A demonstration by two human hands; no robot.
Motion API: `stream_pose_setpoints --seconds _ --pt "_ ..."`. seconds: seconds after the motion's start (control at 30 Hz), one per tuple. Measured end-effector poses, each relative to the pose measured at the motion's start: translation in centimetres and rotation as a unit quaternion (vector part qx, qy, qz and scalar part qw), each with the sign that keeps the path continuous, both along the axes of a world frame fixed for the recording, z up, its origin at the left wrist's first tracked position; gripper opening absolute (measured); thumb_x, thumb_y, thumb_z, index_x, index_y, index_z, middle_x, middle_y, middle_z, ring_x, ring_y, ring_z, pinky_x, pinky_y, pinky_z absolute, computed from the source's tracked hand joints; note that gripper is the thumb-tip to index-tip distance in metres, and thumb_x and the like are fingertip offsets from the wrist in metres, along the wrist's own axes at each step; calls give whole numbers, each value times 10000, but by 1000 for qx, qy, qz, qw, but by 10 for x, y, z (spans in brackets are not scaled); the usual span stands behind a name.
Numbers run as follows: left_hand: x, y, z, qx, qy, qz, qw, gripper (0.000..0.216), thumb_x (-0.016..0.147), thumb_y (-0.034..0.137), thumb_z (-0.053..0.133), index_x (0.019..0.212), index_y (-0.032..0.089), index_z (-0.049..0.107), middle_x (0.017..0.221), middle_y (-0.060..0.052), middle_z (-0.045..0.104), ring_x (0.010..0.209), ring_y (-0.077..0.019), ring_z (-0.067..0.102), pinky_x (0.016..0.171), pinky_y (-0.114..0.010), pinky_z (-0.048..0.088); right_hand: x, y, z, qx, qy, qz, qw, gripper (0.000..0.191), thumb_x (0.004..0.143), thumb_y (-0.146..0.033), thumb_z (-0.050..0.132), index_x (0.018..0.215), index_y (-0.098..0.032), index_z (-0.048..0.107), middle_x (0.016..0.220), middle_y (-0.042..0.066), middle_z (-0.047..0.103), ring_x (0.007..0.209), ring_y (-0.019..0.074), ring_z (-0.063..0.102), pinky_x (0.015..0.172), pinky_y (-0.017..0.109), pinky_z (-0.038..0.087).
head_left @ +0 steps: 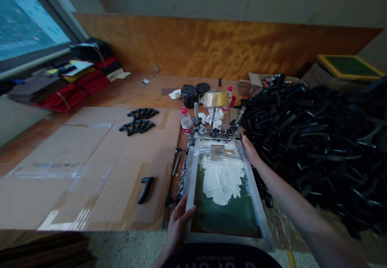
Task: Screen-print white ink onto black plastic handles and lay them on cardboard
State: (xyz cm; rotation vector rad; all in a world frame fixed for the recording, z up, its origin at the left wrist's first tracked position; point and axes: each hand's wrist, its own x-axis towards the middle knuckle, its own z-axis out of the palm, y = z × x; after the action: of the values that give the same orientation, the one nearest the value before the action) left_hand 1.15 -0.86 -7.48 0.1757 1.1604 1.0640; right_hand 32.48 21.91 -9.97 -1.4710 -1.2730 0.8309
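A worker's left hand [179,219] grips the near left side of a screen frame [261,217], thumb over the rail, while the right hand [249,150] rests against the frame's far right corner — its fingers partly hidden, so how tightly it closes cannot be told. The frame lies between the two hands, its green mesh holding a thick, uneven spread of white paste [224,181] toward the far end, right at the left of the right hand's wrist.

Beyond the grip, past the metal clamp [211,134] at the frame's far edge, stand two black-smeared pots [189,95], side by side, their contents out of sight. A red-capped clear bottle [186,123] stands ahead of the left hand; a second bottle [230,97], also red-capped, stands farther off, beyond crumpled white paper [217,116]. What fills either is hard to tell.

To the right of the right hand rises a heap of black curved parts [305,139], an open cardboard box [255,79] behind it with dark items inside. Left of the left hand, a single black part [145,190] lies on flattened cardboard [87,155] — two rows of similar pieces [139,126] farther away.
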Motion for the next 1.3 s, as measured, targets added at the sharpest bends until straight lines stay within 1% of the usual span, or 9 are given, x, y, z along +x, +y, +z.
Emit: stream_pose_setpoints --seconds 0.13,0.23,0.37,0.43,0.5,0.7,0.87,1.03,1.3 --pt "1 -1 -1 11 -12 -4 1000 723 622 288 811 1293 182 564 1178 -108 684 1160 -324 593 974 -411 490 -18 -3 52 154 -169 -67 971 434 909 -536 439 1070 -201 664 1060 94 682 1033 229 601 957 408 446" --pt "3 -1 0 12 -17 8 1000 752 593 277 820 1290 166 562 1176 -117 683 1142 -331 604 976 -417 486 -61 10 100 216 -296 82 927 356 928 -474 454 996 -209 681 954 77 693 937 211 600 874 354 466" --pt "2 -1 1 20 -13 7 1000 752 610 286 806 1306 162 550 1183 -121 679 1110 -323 625 984 -427 476 -137 39 134 122 -509 268 809 422 919 -523 445 1044 -192 675 1011 110 698 1032 260 576 893 378 438" --pt "2 -1 1 23 -5 0 1000 743 606 292 809 1296 165 564 1190 -122 676 1115 -323 622 993 -431 468 -164 51 135 45 -588 283 756 491 876 -578 482 1020 -157 689 1001 148 699 1031 296 591 859 382 449" --pt "1 -1 -1 29 -3 1 1000 734 599 292 815 1282 165 578 1198 -125 671 1133 -326 611 1005 -435 459 -178 59 132 -15 -621 281 732 483 871 -566 488 997 -152 704 1001 153 702 996 294 621 814 359 462" --pt "2 -2 -5 17 -23 18 999 736 595 275 826 1278 173 571 1267 -118 630 1222 -326 544 1045 -432 427 -166 73 127 8 -589 386 710 323 809 -324 631 1124 -259 663 1102 54 692 1072 232 605 826 273 444" --pt "2 -1 -1 9 -33 14 999 786 572 286 846 1292 166 557 1256 -127 636 1251 -327 516 1053 -417 421 -139 74 130 30 -562 397 725 586 785 -248 662 1345 -278 490 1229 53 641 1093 235 598 867 292 446" --pt "2 -1 0 12 -34 22 999 754 571 278 851 1268 180 579 1263 -108 635 1278 -308 491 1065 -392 413 -126 61 129 -26 -643 293 708 466 817 -526 574 1082 -154 669 1011 160 701 974 311 637 772 353 482" --pt "2 -1 -3 13 -27 22 999 703 569 270 854 1224 178 616 1272 -115 627 1278 -321 488 1068 -405 411 -123 65 129 -10 -617 394 681 223 791 -211 568 970 -235 700 986 59 699 955 225 619 756 271 422"
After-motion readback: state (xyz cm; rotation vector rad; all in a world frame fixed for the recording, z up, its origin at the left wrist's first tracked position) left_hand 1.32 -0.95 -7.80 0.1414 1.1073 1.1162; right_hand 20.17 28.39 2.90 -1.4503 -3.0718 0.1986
